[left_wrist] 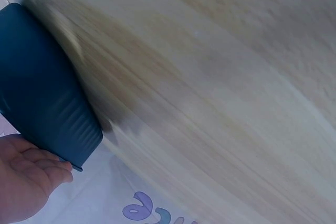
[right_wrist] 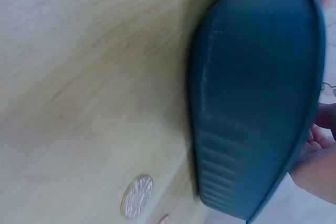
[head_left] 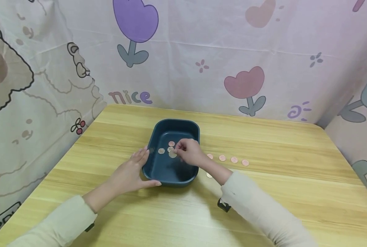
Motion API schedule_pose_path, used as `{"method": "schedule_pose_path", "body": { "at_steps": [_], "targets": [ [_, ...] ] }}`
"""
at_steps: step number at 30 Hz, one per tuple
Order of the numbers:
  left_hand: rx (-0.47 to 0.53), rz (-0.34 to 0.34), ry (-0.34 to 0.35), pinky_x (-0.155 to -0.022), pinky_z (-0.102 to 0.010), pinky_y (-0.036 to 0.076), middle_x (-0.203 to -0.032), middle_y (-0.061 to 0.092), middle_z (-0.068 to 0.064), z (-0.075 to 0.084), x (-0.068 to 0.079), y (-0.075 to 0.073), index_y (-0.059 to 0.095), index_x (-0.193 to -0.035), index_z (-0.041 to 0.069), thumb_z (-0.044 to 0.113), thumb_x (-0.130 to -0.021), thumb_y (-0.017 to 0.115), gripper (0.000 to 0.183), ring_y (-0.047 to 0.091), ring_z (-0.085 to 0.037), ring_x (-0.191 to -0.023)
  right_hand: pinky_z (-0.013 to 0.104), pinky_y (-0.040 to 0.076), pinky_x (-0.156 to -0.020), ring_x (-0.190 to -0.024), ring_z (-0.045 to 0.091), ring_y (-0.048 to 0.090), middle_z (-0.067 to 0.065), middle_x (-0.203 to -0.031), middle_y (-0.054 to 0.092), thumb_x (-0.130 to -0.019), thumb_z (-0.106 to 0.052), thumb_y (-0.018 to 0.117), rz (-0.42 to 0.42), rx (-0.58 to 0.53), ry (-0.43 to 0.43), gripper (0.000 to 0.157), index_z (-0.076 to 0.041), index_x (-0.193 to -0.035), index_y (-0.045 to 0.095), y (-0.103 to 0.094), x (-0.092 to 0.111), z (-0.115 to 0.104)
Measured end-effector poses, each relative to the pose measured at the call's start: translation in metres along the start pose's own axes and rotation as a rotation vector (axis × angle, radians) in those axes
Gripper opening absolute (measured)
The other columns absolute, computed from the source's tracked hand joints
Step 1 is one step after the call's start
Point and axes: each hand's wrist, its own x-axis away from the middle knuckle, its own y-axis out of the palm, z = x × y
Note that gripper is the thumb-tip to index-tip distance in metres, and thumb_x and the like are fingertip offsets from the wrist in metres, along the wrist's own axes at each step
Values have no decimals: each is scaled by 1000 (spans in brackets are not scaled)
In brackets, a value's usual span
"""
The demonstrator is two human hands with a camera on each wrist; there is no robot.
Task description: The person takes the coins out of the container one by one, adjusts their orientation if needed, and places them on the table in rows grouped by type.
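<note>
Dark blue tray (head_left: 158, 173) is on the wooden table (head_left: 294, 192), its back wall near the table's far edge; printed cloth (head_left: 183, 79) hangs just behind that edge. Tabletop runs further to the tray's right than to its left, with a long stretch in front too.

Left hand (head_left: 134, 173) at tray's left side: fingers fairly straight, tips touching the left rim, thumb stretched out to the near-left corner. Right hand (head_left: 189, 151) is over the tray's inside, forearm above the right rim; thumb and forefinger pinch a pale coin (head_left: 172, 155), other fingers curled.

On the tray floor, mid-length: reddish coin (head_left: 171, 143), pale coin at left (head_left: 161, 151), another pale one partly covered by the pinched coin. Tray floor extends to both ends. Right of tray: row of four reddish coins (head_left: 234, 160), plus one pale coin (right_wrist: 137, 196) just beside the wall.
</note>
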Motion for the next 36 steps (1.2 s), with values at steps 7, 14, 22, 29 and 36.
{"method": "schedule_pose_path", "body": {
  "at_steps": [7,14,22,29,36],
  "targets": [
    [6,-2,-7,-104,-54,37,-148,29,-24,1,0,1,35,-139,-7,73,-68,61,110,33,-42,-134,19,42,-45,-59,38,58,6,-59,56,-88,-12,62,63,-184,100,15,1,-81,59,-17,17,4],
    [15,1,-6,-104,-54,37,-148,28,-24,0,0,3,34,-139,-7,72,-68,62,110,32,-43,-134,23,45,-47,-50,10,51,12,-66,59,-89,-10,60,101,-227,177,15,4,-83,58,-37,37,14],
    [10,7,-8,-103,-54,37,-148,29,-24,-1,0,2,34,-139,-7,70,-68,63,109,33,-43,-134,19,46,-50,-53,8,50,3,-66,56,-91,-7,54,149,-255,264,13,6,-87,55,-62,61,36],
    [11,1,-4,-105,-53,36,-148,28,-25,-1,-1,2,34,-139,-8,72,-68,62,111,32,-42,-134,20,46,-50,-53,7,50,4,-68,57,-92,-9,53,177,-197,323,14,5,-88,55,-78,83,57],
    [15,2,-4,-104,-53,36,-148,29,-24,-1,-1,3,34,-139,-8,71,-68,63,110,32,-42,-134,19,45,-50,-55,6,48,1,-68,56,-92,-9,52,185,-181,401,14,5,-90,53,-86,103,74]
  ]
}}
